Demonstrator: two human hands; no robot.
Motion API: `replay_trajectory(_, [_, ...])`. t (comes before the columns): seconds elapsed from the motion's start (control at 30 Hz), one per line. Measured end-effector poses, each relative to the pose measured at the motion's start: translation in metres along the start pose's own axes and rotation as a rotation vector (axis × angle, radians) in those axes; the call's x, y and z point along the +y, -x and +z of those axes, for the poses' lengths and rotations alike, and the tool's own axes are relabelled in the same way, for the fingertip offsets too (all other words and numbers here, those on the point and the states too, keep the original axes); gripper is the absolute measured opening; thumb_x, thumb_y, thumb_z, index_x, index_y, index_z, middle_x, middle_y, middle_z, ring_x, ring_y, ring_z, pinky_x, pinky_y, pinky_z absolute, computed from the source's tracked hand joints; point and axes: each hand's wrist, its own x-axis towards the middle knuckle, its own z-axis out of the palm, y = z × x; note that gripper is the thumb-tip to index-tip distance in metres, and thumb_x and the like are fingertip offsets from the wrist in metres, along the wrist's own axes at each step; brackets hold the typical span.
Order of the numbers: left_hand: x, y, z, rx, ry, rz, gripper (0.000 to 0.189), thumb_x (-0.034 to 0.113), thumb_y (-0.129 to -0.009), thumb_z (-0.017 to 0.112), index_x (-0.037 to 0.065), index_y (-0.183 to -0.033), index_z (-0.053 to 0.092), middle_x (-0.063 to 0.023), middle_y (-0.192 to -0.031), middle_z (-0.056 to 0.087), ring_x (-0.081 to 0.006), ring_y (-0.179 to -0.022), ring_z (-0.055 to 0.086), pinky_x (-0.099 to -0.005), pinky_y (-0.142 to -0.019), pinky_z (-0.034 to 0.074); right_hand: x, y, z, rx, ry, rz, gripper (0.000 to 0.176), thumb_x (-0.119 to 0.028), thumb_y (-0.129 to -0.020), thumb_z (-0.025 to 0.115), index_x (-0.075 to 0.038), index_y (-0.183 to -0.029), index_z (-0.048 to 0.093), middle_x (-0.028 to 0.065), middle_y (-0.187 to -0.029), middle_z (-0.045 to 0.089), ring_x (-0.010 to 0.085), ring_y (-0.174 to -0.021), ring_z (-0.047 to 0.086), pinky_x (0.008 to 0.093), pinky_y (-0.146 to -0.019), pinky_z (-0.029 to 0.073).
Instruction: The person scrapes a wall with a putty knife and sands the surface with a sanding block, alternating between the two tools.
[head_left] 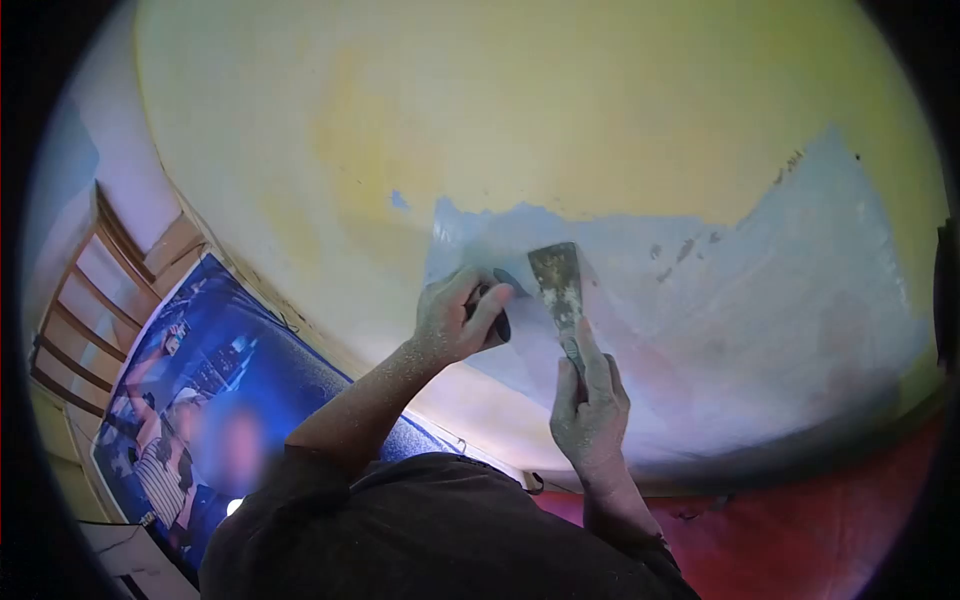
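Note:
A putty knife (556, 282) points upward in my right hand (592, 415), which is closed around its handle. Its broad metal blade is spotted with rust-brown and white residue, and its tip is in front of the wall. My left hand (450, 315), dusted with white specks, is closed on a dark object with a curved edge (504, 322); the fingers hide most of it, so its kind cannot be told. Both hands are in front of a pale bluish-white patch (770, 330) with a ragged upper edge on the yellow wall (560, 110).
At the left a blue printed poster or banner (300, 340) shows figures. Beyond it stands a wooden piece with slats (90, 310). A red surface (800, 530) lies below the wall at lower right. Dark scuffs (685, 250) mark the patch.

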Motion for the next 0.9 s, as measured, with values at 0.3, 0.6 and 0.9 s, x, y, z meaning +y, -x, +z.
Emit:
replay_trajectory(0.3, [0.014,0.013,0.038,-0.016,-0.185,0.230,0.035,0.032,-0.092,0.095,0.008,-0.088,0.070,-0.0074,-0.075,0.069,-0.0196,-0.061,0.066,-0.0332,-0.058,0.054,0.021,0.056,-0.034,0.363,-0.108,0.160,0.059,0.001,-0.108,0.063,0.007,-0.166,0.048,0.0198,-0.116,0.081,0.0224,-0.089,0.078,0.0360,-0.079,0.062])
replay_trajectory(0.6, [0.036,0.029,0.109,-0.006,-0.307,0.266,0.040,0.032,-0.086,0.099,0.010,-0.084,0.065,-0.0080,-0.070,0.069,-0.0226,-0.059,0.069,-0.0354,-0.056,0.055,0.090,0.091,-0.139,0.458,0.208,0.034,0.056,0.001,-0.108,0.062,0.007,-0.163,0.053,0.0225,-0.122,0.079,0.0313,-0.103,0.079,0.0398,-0.090,0.063])
replay_trajectory(0.9, [0.032,-0.023,0.000,0.014,-0.324,0.142,0.042,0.031,-0.085,0.100,0.005,-0.101,0.072,-0.0096,-0.078,0.072,-0.0237,-0.067,0.072,-0.0368,-0.065,0.058,-0.040,-0.004,-0.108,0.377,0.263,0.138,0.055,-0.002,-0.110,0.063,-0.008,-0.164,0.056,0.0214,-0.115,0.078,0.0353,-0.095,0.077,0.0451,-0.079,0.062])
